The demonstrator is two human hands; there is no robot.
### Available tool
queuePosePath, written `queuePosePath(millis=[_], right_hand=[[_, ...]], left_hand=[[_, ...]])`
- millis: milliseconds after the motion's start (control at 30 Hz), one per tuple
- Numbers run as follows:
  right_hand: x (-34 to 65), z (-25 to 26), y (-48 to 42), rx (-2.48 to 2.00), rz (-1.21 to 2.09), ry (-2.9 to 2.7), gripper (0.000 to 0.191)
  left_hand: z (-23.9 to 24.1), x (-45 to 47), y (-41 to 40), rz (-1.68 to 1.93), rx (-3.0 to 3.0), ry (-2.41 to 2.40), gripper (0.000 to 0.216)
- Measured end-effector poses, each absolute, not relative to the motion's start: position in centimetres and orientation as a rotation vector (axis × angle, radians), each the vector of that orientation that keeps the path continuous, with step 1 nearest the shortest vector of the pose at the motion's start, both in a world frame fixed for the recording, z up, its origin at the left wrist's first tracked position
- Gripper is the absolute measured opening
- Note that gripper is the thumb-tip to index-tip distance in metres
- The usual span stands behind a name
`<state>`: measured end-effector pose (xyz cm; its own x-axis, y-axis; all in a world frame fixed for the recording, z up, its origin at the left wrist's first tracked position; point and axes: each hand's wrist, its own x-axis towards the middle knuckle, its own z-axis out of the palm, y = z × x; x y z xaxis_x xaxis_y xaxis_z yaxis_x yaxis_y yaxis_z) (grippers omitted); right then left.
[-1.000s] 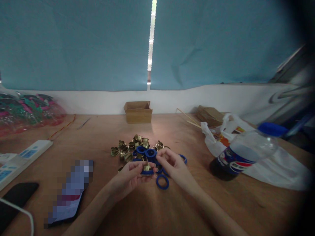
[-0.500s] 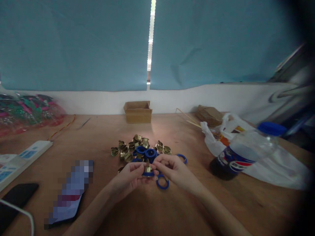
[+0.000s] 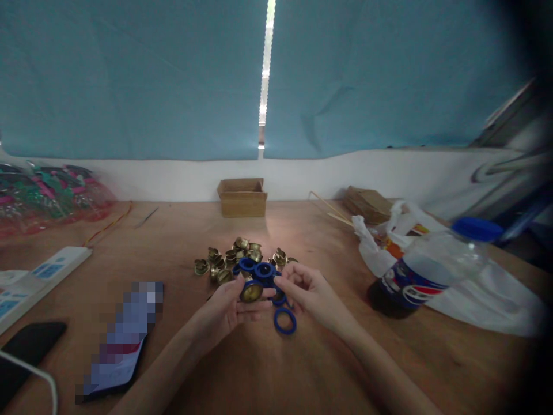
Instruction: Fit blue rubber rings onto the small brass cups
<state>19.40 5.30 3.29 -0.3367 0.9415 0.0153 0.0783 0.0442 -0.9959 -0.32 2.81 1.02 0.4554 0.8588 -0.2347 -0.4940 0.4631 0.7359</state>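
Note:
My left hand [image 3: 222, 302] is closed on a brass-coloured metal fitting [image 3: 251, 292] with a blue ring round its rim. Its round face is tilted toward me, and the lower fingers stretch out beneath it. My right hand [image 3: 309, 291] is closed, thumb and fingers pinched at a blue ring [image 3: 280, 298] just right of the fitting; the fingers partly cover this ring. Below the hands, another loose blue ring [image 3: 285, 321] lies flat on the table. Behind them is a pile of brass fittings [image 3: 231, 256], with several blue-rimmed pieces [image 3: 264, 269] at its front.
A small open cardboard box [image 3: 243, 203] stands at the back. On the right are a cola bottle [image 3: 417, 279], a white plastic bag [image 3: 479, 300] and a brown package [image 3: 367, 204]. A phone [image 3: 123, 346], a dark flat object [image 3: 30, 351] and a power strip [image 3: 45, 279] lie left.
My left hand has tilted the fitting so its round face shows. My right hand has come off it and shifted slightly right. The ring formerly visible beyond my right hand no longer shows there.

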Motion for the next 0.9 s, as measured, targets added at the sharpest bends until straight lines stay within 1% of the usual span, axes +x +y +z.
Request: queuePosePath(millis=[167, 333, 433, 533, 633, 733, 900], right_hand=[[19.3, 3.1, 5.4, -1.06, 1.282, -1.576, 0.046], [18.6, 3.1, 5.1, -1.008, 1.423, -1.516, 0.048], [18.4, 3.3, 4.7, -0.982, 1.512, -1.474, 0.044], [18.3, 3.2, 4.4, -0.906, 1.66, -1.372, 0.036], [18.3, 2.9, 4.1, -0.801, 1.821, -1.262, 0.033], [18.2, 2.5, 3.9, -0.722, 1.926, -1.191, 0.03], [18.2, 2.0, 4.1, -0.727, 1.976, -1.134, 0.024]], left_hand=[[1.0, -0.4, 2.8, 0.904, 0.6, 0.651, 0.053], [1.0, -0.2, 2.7, 0.975, 0.603, 0.561, 0.056], [1.0, -0.2, 2.7, 1.029, 0.604, 0.56, 0.051], [1.2, -0.1, 2.7, 1.087, 0.585, 0.592, 0.04], [1.4, 0.0, 2.8, 1.119, 0.592, 0.599, 0.033], [1.3, 0.1, 2.9, 1.129, 0.639, 0.599, 0.034], [1.0, 0.1, 2.7, 1.157, 0.645, 0.623, 0.036]])
